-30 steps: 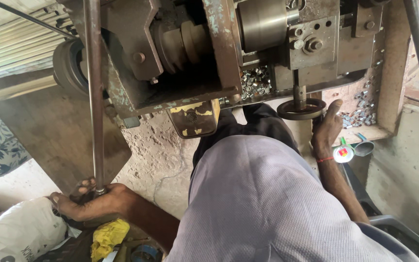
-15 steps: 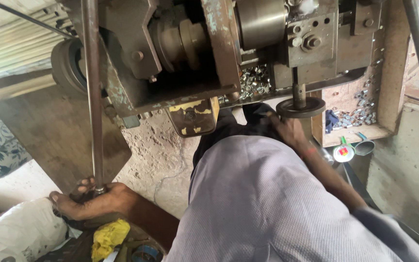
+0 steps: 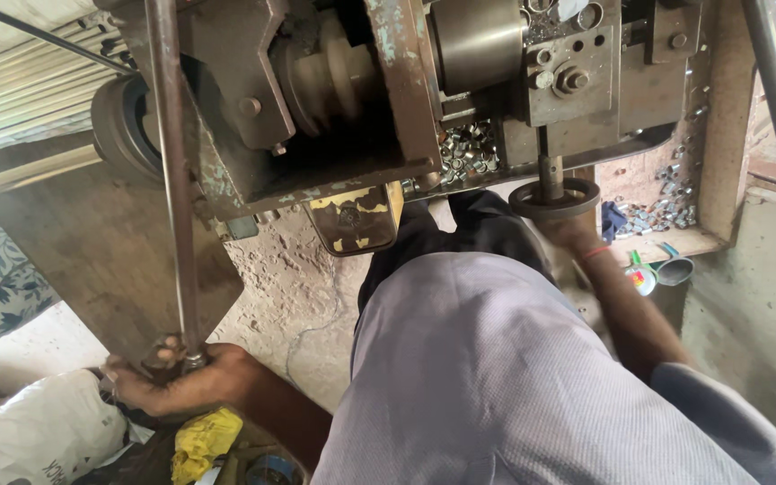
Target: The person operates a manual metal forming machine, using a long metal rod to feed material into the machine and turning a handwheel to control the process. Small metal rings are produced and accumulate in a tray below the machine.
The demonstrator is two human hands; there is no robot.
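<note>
While the long grey steel rod (image 3: 171, 171) stands upright against the rusty machine frame (image 3: 226, 117), the left hand (image 3: 172, 382) is clamped around its lower end, just above a crumpled yellow cloth (image 3: 201, 440). The right hand (image 3: 572, 235) reaches under the round dark metal wheel (image 3: 554, 199); its grip cannot be told. Small metal nuts (image 3: 469, 148) lie heaped nearby.

Upright steel rod (image 3: 171, 180), round handwheel (image 3: 554, 198)
</note>
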